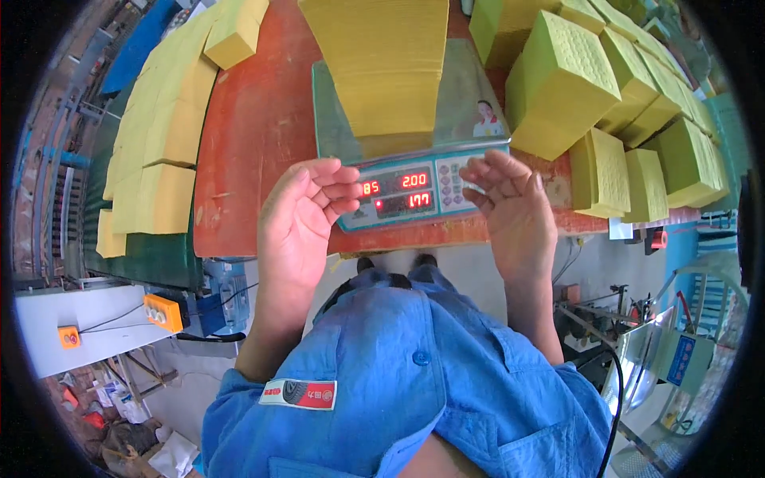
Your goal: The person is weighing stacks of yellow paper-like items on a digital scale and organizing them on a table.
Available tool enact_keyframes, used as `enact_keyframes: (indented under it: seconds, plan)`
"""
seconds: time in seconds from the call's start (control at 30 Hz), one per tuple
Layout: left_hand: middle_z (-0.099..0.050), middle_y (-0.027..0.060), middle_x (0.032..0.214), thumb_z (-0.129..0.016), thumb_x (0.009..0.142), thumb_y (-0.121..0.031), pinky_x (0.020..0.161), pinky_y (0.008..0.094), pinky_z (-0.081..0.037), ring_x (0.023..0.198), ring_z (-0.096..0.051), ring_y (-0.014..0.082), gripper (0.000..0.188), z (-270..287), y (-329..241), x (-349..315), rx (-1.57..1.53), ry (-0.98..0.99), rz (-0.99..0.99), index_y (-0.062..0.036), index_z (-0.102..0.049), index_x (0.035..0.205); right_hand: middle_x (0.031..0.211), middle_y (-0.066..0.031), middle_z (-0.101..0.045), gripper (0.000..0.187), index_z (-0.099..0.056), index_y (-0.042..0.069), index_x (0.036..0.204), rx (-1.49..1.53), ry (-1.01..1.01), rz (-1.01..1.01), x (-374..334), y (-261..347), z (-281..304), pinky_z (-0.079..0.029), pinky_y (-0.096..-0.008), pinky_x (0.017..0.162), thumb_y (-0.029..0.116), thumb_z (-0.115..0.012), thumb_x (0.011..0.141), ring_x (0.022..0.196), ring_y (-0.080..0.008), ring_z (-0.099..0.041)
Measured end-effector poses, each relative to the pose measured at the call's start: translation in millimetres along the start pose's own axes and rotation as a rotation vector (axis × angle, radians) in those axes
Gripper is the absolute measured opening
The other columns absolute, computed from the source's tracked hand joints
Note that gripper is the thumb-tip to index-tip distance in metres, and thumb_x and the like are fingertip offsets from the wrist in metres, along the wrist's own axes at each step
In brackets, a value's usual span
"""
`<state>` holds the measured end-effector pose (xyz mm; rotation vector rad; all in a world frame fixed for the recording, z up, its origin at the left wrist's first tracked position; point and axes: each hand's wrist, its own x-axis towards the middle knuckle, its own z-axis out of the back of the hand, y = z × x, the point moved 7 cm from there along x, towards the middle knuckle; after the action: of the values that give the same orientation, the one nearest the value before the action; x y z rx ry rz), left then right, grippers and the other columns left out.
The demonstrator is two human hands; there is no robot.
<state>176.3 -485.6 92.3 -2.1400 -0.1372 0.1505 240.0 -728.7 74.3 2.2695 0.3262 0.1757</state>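
My left hand point(307, 219) is raised with its palm toward me, fingers loosely bent and holding nothing. Across from it, my right hand point(516, 211) has a similar half-curled, empty pose. Both hover above the front of a digital scale point(470, 187) with lit red digits, the left one covering part of its display. On the scale's glassy platform point(470, 88) stands a tall yellow block of fine, paper-like layers point(378, 72), its top cut off by the frame. Neither hand touches the block.
A red table point(247, 151) bears the scale. Yellow blocks point(562, 80) are piled on the right, while rows of others point(171, 119) fill the left on a green surface point(155, 255). Orange switch boxes point(162, 313) sit at lower left. Metal machinery point(637, 350) stands at lower right.
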Motion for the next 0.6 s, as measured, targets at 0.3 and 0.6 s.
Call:
enact_keyframes:
  seconds: [0.3,0.6]
  plan:
    - [-0.067,0.0147,0.105,-0.047,0.099,-0.027,0.086,0.0365,-0.051,0.095,-0.064,0.0225,0.033,-35,28,17,0.145,0.063,0.075,0.0005,-0.059,0.112,0.116,-0.0154,-0.064,0.042,-0.057,-0.004,0.122,0.039,0.083,-0.095,-7,-23,2,-0.046,-0.0421,0.098,0.031,-0.047,0.101,0.112,-0.0254,-0.059]
    - [-0.067,0.0070,0.094,-0.053,0.094,-0.005,0.079,0.0284,-0.051,0.085,-0.063,0.0132,0.013,-235,149,68,0.620,0.617,0.006,0.0010,-0.064,0.097,0.107,-0.0126,-0.067,0.029,-0.061,-0.002,0.114,0.050,-0.352,0.243,-62,68,126,-0.049,-0.0347,0.090,0.019,-0.045,0.102,0.100,-0.0203,-0.063]
